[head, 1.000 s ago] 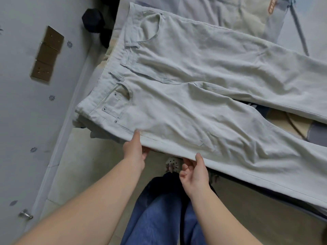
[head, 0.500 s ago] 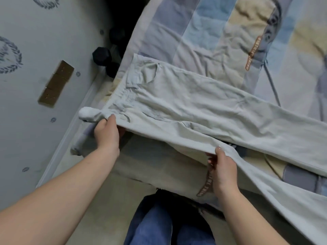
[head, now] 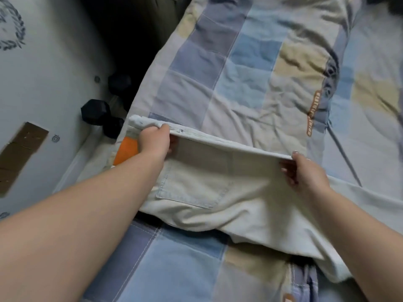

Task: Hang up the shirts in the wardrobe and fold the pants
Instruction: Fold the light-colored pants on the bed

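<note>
A pair of light grey pants (head: pixel 202 192) is spread on the bed (head: pixel 239 73) in the middle of the frame, with a back pocket turned up. The top edge of the pants is lifted a little from the patchwork bed cover and is stretched between two hands. The left hand (head: pixel 153 141) is seen at the centre left; its fingers are curled over the waistband end of the pants and this end is gripped firmly. The right hand (head: pixel 305 173) is seen at the centre right; the folded edge of the pants is pinched between its thumb and fingers. The rest of the pants runs to the lower right of the frame and passes under the right forearm. At the left of the frame, beside the bed, black dumbbells (head: pixel 96 112) are lying on the floor near a white wall (head: pixel 43 83). A brown tape patch (head: pixel 19 149) is stuck on this wall.
</note>
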Motion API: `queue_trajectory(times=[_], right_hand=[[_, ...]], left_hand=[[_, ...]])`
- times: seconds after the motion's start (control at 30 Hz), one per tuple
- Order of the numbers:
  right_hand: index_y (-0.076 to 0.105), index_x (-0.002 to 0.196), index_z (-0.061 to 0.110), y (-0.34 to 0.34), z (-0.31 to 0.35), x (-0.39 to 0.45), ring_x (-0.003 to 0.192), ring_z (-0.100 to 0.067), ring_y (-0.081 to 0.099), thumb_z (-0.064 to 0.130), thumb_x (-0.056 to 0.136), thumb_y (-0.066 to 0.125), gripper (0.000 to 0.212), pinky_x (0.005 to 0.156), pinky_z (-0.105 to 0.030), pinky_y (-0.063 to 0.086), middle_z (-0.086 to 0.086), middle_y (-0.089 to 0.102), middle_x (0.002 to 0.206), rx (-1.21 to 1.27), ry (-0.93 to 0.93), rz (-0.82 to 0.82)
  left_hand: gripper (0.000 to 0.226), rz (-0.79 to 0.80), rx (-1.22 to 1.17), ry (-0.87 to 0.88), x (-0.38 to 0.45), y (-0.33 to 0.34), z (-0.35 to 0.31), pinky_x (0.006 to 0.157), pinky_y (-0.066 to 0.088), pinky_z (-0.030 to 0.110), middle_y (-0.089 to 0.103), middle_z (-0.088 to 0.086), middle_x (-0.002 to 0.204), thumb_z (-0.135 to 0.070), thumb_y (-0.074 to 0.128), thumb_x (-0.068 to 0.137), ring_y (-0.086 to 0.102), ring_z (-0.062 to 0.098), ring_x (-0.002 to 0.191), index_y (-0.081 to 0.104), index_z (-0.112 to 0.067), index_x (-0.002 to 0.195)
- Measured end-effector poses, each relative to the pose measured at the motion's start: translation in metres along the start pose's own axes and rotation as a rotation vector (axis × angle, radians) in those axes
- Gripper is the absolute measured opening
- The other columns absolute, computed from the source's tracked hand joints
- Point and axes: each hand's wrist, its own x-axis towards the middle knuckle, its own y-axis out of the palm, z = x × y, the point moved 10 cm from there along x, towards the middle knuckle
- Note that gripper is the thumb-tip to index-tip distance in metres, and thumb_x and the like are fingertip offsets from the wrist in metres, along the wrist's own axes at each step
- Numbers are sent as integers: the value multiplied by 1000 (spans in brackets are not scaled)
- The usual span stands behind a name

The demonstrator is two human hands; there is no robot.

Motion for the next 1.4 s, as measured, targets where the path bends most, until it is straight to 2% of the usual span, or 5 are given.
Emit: queue_trajectory(times=[0.2,0.33,0.73,1.17,1.4], right_hand=[[61,89,16,30,-16,41,61,-6,62,32,97,45,24,62,-25,44,2,71,76,-80,57,62],[62,119,12,65,-25,36,106,-15,61,28,94,52,31,79,-24,46,-2,66,118,-204,22,333],[61,112,23,-83,-46,-38,92,-9,64,14,95,51,21,90,-31,46,1,69,101,-254,-147,247],[59,117,27,-447,-178,-46,102,-16,64,21,92,58,26,92,-36,46,1,68,103,-445,-27,33],[50,135,26,-554,-253,-55,115,-14,56,24,91,55,44,90,-24,39,2,61,127,-852,-1,197]], left_hand=[[19,19,-53,-31,36,27,20,66,50,29,67,0,74,-22,46,88,66,12,62,62,-19,77],[38,75,29,-13,41,40,24,73,49,29,68,2,95,-17,49,89,63,21,88,61,-15,125],[26,216,490,472,-106,108,-3,85,40,21,68,-5,104,-12,50,91,59,10,95,68,-21,107],[27,560,399,172,-394,274,188,69,48,23,68,-4,81,0,49,91,63,0,65,65,-20,84],[17,563,404,-371,-529,315,340,80,46,31,62,3,105,-15,53,95,61,14,93,58,-14,111]])
